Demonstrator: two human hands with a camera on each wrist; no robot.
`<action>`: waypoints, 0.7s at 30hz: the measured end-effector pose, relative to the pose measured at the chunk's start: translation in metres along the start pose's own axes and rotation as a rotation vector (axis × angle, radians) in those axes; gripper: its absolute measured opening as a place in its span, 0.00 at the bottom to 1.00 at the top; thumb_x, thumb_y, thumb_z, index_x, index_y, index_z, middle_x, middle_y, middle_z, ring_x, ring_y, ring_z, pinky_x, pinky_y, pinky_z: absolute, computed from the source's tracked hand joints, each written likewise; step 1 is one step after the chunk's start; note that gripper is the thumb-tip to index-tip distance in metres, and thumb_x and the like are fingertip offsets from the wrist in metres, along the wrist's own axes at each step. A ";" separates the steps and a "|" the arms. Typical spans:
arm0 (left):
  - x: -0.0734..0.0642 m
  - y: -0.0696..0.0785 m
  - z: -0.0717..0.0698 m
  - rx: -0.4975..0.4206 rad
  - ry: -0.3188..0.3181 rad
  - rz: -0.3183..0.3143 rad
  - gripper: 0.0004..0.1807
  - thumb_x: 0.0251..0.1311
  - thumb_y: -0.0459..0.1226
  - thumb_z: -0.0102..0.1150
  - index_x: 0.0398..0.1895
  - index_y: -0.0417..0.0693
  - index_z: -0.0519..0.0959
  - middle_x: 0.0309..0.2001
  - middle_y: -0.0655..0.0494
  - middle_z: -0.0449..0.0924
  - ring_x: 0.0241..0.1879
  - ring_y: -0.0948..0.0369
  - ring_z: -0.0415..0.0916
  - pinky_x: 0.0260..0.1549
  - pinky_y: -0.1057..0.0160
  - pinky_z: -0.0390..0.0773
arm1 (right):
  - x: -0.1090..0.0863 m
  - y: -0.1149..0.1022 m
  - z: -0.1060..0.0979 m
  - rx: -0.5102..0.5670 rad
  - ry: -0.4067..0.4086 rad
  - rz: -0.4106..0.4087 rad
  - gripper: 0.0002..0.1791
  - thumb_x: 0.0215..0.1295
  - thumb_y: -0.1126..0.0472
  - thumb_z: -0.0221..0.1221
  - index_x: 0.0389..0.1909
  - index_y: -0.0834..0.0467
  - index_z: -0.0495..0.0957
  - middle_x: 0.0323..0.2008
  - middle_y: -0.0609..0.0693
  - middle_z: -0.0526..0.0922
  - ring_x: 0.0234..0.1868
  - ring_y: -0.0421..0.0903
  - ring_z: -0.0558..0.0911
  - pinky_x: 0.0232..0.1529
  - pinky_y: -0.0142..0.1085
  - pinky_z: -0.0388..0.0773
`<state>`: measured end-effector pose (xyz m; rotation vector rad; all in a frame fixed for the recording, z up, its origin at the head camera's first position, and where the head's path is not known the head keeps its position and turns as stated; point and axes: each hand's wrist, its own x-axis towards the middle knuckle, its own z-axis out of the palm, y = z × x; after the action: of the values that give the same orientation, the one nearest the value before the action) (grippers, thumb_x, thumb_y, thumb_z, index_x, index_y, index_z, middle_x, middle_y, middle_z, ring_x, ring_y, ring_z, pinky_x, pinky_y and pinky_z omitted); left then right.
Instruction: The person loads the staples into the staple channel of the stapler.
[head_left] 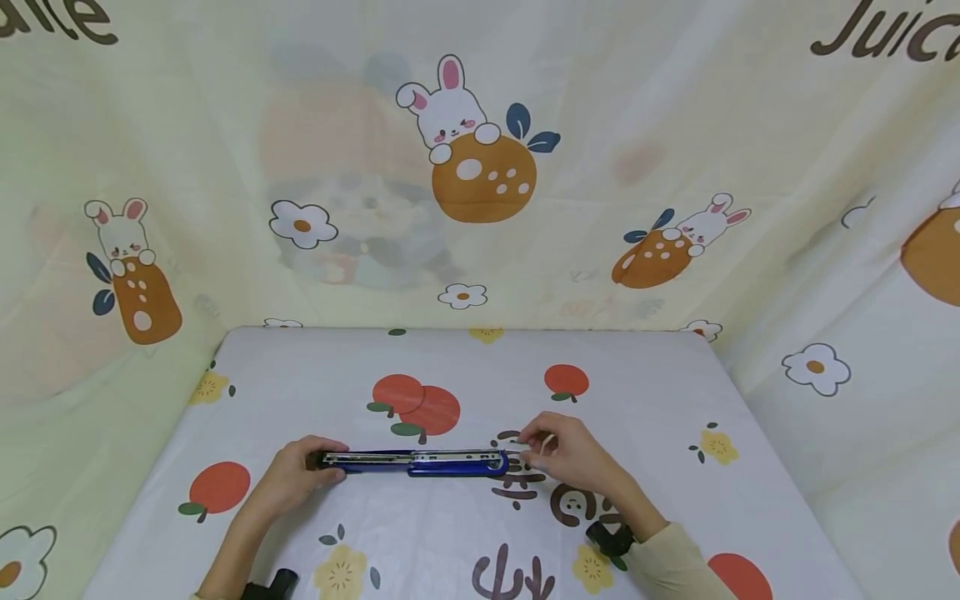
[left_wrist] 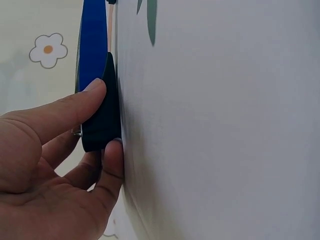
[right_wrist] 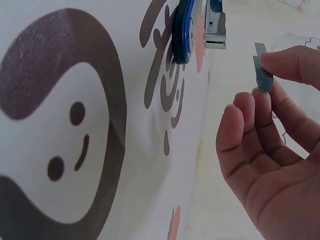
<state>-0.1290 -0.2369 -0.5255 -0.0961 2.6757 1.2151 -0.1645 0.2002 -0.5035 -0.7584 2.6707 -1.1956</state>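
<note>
With the right hand (head_left: 570,454), right of the middle in the head view, pinches a tiny grey strip (right_wrist: 264,72), likely staples, between thumb and fingertips. Holds it near the stapler (head_left: 457,470), apart from its round end. Could drop it, because of so small a hold. Could snap it by squeezing too hard, or scratch a finger on its thin edges. With the left hand (head_left: 300,471), grips the stapler's dark end, thumb and fingers round it. Could let the long body twist or slide by holding just that one end.

To see on the stapler, low in the middle of the head view: smooth blue sides and a shiny metal rail with little holes. Flat and straight, the strip. Under both hands, a smooth white cloth (head_left: 645,417) with red fruit (head_left: 217,487) and yellow flowers (head_left: 341,571). Across the top, a cream sheet (head_left: 225,125) with soft folds and bunnies (head_left: 453,121).
</note>
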 end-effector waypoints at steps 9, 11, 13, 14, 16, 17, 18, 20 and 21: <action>0.000 0.000 0.001 0.002 0.006 -0.004 0.17 0.62 0.34 0.75 0.55 0.47 0.87 0.55 0.46 0.85 0.52 0.53 0.77 0.56 0.50 0.78 | 0.003 0.002 0.003 0.018 -0.031 -0.007 0.11 0.64 0.64 0.72 0.46 0.59 0.86 0.38 0.45 0.85 0.38 0.44 0.81 0.41 0.31 0.82; 0.000 0.000 0.001 0.001 0.007 0.000 0.17 0.62 0.34 0.75 0.55 0.48 0.87 0.56 0.46 0.85 0.53 0.52 0.77 0.58 0.48 0.78 | 0.003 0.003 0.004 0.022 -0.034 -0.009 0.11 0.64 0.64 0.72 0.46 0.59 0.86 0.38 0.45 0.85 0.38 0.45 0.81 0.41 0.31 0.81; 0.000 -0.001 0.001 0.001 0.006 0.005 0.17 0.62 0.35 0.75 0.55 0.49 0.87 0.56 0.46 0.85 0.54 0.52 0.77 0.59 0.46 0.78 | 0.004 0.003 0.005 0.021 -0.037 -0.010 0.11 0.64 0.64 0.72 0.46 0.59 0.87 0.38 0.45 0.85 0.38 0.45 0.81 0.41 0.30 0.81; 0.000 -0.001 0.001 0.002 0.006 0.006 0.17 0.62 0.35 0.75 0.55 0.49 0.88 0.56 0.46 0.85 0.55 0.52 0.77 0.60 0.46 0.78 | 0.005 0.003 0.006 0.020 -0.039 -0.012 0.10 0.64 0.64 0.72 0.46 0.58 0.87 0.38 0.45 0.85 0.38 0.44 0.81 0.40 0.30 0.81; 0.000 -0.002 0.001 0.002 0.005 0.006 0.17 0.62 0.35 0.75 0.54 0.49 0.88 0.56 0.47 0.85 0.54 0.52 0.77 0.59 0.47 0.78 | 0.006 0.004 0.007 0.022 -0.043 -0.019 0.10 0.64 0.64 0.72 0.45 0.57 0.87 0.38 0.45 0.85 0.37 0.42 0.80 0.40 0.30 0.80; 0.000 -0.002 0.001 0.002 0.006 0.007 0.17 0.62 0.35 0.75 0.54 0.50 0.88 0.55 0.47 0.85 0.54 0.52 0.77 0.58 0.49 0.78 | 0.007 0.005 0.008 0.024 -0.045 -0.023 0.10 0.65 0.63 0.72 0.45 0.56 0.87 0.38 0.44 0.85 0.37 0.41 0.80 0.40 0.30 0.80; 0.000 -0.002 0.001 0.002 0.006 0.005 0.17 0.62 0.35 0.75 0.54 0.50 0.88 0.55 0.47 0.85 0.54 0.53 0.77 0.57 0.50 0.78 | 0.007 0.006 0.008 0.026 -0.046 -0.027 0.09 0.65 0.63 0.72 0.45 0.56 0.87 0.38 0.44 0.85 0.37 0.40 0.80 0.40 0.31 0.80; 0.000 -0.002 0.001 0.000 0.007 0.005 0.17 0.62 0.35 0.75 0.54 0.50 0.88 0.55 0.48 0.85 0.53 0.53 0.77 0.56 0.52 0.78 | 0.009 0.007 0.010 0.034 -0.047 -0.034 0.09 0.65 0.63 0.72 0.45 0.56 0.87 0.38 0.44 0.85 0.37 0.39 0.80 0.40 0.32 0.80; 0.000 -0.002 0.001 -0.002 0.006 0.005 0.17 0.62 0.36 0.75 0.54 0.50 0.88 0.55 0.48 0.85 0.53 0.53 0.76 0.55 0.52 0.78 | 0.009 0.007 0.011 0.039 -0.047 -0.037 0.09 0.65 0.63 0.72 0.45 0.56 0.87 0.38 0.44 0.85 0.37 0.39 0.80 0.40 0.32 0.81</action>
<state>-0.1285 -0.2375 -0.5280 -0.0938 2.6820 1.2208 -0.1720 0.1924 -0.5152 -0.8228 2.5990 -1.2183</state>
